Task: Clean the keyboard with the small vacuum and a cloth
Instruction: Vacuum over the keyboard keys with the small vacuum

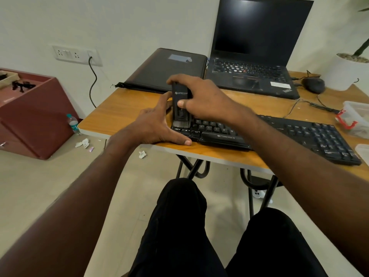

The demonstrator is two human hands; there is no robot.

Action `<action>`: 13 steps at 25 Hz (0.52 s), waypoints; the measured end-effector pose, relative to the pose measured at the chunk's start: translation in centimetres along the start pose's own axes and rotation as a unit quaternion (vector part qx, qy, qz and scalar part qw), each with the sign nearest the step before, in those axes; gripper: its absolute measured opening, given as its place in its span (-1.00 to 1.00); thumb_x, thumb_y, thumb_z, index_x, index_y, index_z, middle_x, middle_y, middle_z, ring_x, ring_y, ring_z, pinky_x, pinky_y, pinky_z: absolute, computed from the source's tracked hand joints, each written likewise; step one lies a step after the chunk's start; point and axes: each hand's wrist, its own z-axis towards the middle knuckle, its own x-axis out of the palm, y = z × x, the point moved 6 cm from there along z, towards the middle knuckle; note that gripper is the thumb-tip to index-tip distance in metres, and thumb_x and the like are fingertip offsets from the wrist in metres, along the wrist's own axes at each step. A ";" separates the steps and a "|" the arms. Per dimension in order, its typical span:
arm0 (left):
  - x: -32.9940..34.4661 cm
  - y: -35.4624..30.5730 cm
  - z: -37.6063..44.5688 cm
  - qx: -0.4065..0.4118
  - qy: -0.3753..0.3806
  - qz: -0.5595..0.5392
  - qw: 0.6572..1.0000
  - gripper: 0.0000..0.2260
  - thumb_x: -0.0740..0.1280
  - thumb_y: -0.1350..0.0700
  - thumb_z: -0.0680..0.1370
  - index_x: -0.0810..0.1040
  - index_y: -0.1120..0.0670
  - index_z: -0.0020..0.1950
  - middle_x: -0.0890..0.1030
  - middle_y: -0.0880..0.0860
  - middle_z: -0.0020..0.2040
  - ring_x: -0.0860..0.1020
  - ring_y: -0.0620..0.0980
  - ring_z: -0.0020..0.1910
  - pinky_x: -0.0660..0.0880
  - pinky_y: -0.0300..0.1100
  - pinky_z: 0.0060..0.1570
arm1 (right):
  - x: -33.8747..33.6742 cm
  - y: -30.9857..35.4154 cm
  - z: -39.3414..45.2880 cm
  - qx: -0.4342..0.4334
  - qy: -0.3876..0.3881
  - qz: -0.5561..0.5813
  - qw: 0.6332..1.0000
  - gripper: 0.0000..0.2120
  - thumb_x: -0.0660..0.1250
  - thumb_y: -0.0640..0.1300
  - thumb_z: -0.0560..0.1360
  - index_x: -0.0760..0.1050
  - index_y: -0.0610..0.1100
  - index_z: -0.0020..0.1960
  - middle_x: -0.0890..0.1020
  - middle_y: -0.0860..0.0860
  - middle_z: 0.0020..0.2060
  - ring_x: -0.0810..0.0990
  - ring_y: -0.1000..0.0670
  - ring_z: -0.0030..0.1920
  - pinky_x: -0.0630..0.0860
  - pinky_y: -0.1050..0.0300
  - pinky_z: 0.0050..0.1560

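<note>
Head view: the right hand [201, 98] grips a small black handheld vacuum [181, 104] upright, nozzle down on the left end of the black keyboard [279, 136], whose long axis runs rightward along the desk [123, 108]; the left hand [157, 126], fingers straight, braces that end.

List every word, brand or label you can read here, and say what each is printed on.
"ZEBRONICS": front edge of the keyboard, below the space bar.
"Alt", "Ctrl": keyboard keys by the vacuum's nozzle.
Logo on the small vacuum: too small to read.
Laptop badge and stickers: blurred.
Water bottle label: unreadable.
</note>
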 end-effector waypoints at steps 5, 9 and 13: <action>-0.1 0.0 0.0 0.000 0.003 -0.001 1.000 0.34 0.57 -0.54 0.05 -0.05 -0.21 0.65 0.38 -0.02 0.61 0.35 0.16 0.58 0.23 0.27 0.58 | -1.4 0.3 1.4 0.025 0.015 -0.062 0.998 -0.50 0.37 -0.16 0.58 0.40 0.02 0.49 0.52 -0.03 0.37 0.54 -0.05 0.25 0.58 0.07 0.15; 0.0 0.2 0.1 -0.003 0.002 -0.001 1.000 0.34 0.57 -0.55 0.06 -0.07 -0.22 0.65 0.38 0.02 0.62 0.34 0.16 0.59 0.22 0.27 0.59 | -0.3 0.4 1.1 0.020 0.052 -0.036 0.998 -0.48 0.42 -0.16 0.55 0.39 0.09 0.45 0.51 0.02 0.30 0.54 -0.01 0.15 0.57 0.13 0.01; -0.1 0.3 0.2 -0.002 -0.003 -0.007 1.000 0.31 0.59 -0.54 0.07 -0.05 -0.23 0.63 0.40 0.02 0.61 0.34 0.17 0.59 0.23 0.27 0.58 | -0.4 1.0 1.3 0.000 0.013 -0.042 0.999 -0.48 0.43 -0.17 0.55 0.39 0.11 0.45 0.52 0.01 0.33 0.54 0.00 0.17 0.52 0.20 -0.04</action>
